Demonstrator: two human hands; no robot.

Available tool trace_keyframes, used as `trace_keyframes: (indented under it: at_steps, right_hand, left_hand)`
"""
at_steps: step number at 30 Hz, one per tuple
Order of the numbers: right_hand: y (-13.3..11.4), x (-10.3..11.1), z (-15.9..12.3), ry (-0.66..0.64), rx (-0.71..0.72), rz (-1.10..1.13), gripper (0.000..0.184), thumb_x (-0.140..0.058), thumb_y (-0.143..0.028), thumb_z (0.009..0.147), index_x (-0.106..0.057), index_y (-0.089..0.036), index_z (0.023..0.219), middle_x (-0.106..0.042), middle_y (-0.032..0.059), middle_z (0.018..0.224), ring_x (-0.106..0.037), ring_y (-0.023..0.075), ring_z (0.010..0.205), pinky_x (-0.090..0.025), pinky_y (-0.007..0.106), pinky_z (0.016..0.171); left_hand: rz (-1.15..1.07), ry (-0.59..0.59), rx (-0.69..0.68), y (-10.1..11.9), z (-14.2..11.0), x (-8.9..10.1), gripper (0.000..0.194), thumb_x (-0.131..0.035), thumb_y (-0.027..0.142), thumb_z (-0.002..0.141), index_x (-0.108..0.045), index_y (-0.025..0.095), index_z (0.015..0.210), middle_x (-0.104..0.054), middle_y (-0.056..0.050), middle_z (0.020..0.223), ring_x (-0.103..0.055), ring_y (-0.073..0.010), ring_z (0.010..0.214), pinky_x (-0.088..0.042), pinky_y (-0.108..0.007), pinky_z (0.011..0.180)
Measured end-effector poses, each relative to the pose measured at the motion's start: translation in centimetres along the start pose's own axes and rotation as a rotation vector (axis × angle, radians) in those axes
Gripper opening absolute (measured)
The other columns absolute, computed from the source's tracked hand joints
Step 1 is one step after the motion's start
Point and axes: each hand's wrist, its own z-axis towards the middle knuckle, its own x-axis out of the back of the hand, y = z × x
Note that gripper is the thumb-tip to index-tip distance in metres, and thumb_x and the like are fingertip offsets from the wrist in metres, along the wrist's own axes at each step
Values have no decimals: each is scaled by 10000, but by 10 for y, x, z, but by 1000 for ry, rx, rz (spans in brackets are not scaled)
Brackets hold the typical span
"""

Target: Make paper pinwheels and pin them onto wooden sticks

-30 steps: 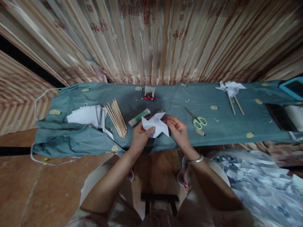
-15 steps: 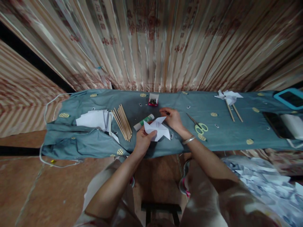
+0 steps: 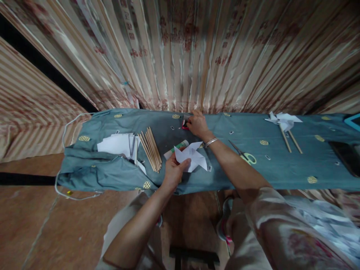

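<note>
My left hand (image 3: 173, 173) is closed on a folded white paper pinwheel (image 3: 192, 157), its thumb pressing near the centre of the blades. At the far side of the table, my right hand (image 3: 197, 124) reaches to a small open red box (image 3: 185, 125). Its fingers are curled at the box, and the fingertips are partly hidden, so what they pinch cannot be made out. Partly behind the pinwheel lies a green and white glue stick (image 3: 180, 147). Scissors (image 3: 247, 157) with light green handles lie to the right of my right forearm.
Left of the glue stick lies a bundle of wooden sticks (image 3: 150, 150), beside stacked white paper (image 3: 116, 146). Pinwheels on sticks (image 3: 285, 122) rest to the right. A dark phone (image 3: 344, 157) lies near the right end of the cloth-covered table (image 3: 281, 176). A curtain (image 3: 180, 67) hangs behind.
My right hand has moved away from beside the pinwheel, forward to the red box. My left hand still holds the pinwheel. The view has shifted slightly, moving the table contents rightward in the picture.
</note>
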Motion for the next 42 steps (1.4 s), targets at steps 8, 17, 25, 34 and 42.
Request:
trace_keyframes:
  at_steps: [8,17,25,34,42]
  right_hand:
    - [-2,-5,4,7,40,-13,312,-487,-124,803,-747,-86,971,-573,199,1347,-416,349,1319,-376,486,1057]
    - [-2,-12,7,9,145,-89,329,-467,-108,811,-711,-30,1017,-547,232,1364,-410,344,1326,-390,475,1065]
    - [7,-17,9,26,169,20,333,-503,-92,768,-709,-37,1024,-555,226,1362,-415,344,1338,-333,502,1135]
    - [12,-3,-16,287,-61,459,96,-614,-130,749,-660,-185,686,-615,110,1303,-493,283,1296,-360,481,1123]
    - [44,19,-133,159,-142,506,118,-568,-210,815,-635,-210,718,-724,83,1042,-664,225,1065,-520,359,909]
  left_hand:
    - [4,7,-8,-1,1,2,567,-862,300,544,-681,167,1066,-734,-42,891,-651,-184,767,-503,-312,755]
    - [-32,14,-11,-1,4,-1,576,-874,291,517,-686,149,1042,-741,-50,877,-659,-185,765,-508,-325,781]
    - [-33,2,-36,0,3,0,567,-876,293,526,-702,159,1049,-755,-67,921,-679,-204,819,-514,-327,803]
    - [-7,10,-45,3,3,-1,584,-869,298,529,-705,161,1073,-754,-56,928,-670,-176,772,-515,-310,771]
    - [49,38,-66,10,3,-3,546,-849,277,547,-691,155,1055,-744,-42,897,-661,-166,758,-505,-306,768]
